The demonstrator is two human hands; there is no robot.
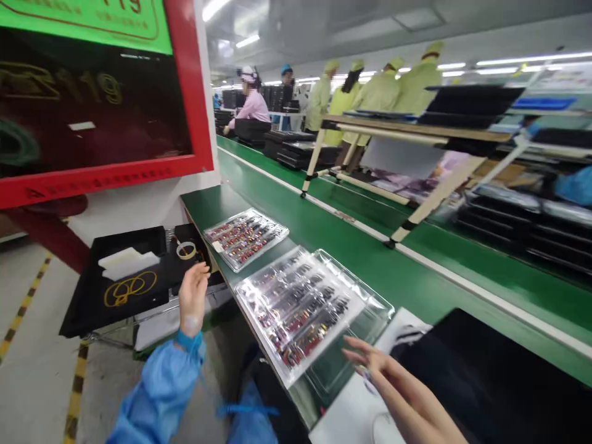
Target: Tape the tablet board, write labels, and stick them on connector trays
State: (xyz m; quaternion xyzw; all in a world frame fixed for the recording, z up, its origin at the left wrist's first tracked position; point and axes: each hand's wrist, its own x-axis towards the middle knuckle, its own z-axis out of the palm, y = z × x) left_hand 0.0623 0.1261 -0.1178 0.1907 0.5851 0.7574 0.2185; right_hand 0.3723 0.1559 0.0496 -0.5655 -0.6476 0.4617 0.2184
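My left hand (193, 297), in a blue sleeve with a blue wristband, is raised off the table's left edge. Its fingers are loosely bent and hold nothing visible. My right hand (398, 385) hovers at the lower right with its fingers stretched out and no object in them. Just left of its fingertips lies a clear plastic tray (296, 308) with rows of small dark and reddish parts. Partly under that tray sits an empty-looking clear tray (370, 296). Farther back on the green tabletop rests another filled clear tray (247, 237).
A black tray (87, 302) at the left carries white sheets, yellow bands (132, 288) and, beside it, a tape roll (185, 250). A black panel (490, 370) lies at the right. A wooden-topped rack (416, 123) stands across the green bench, with several workers behind.
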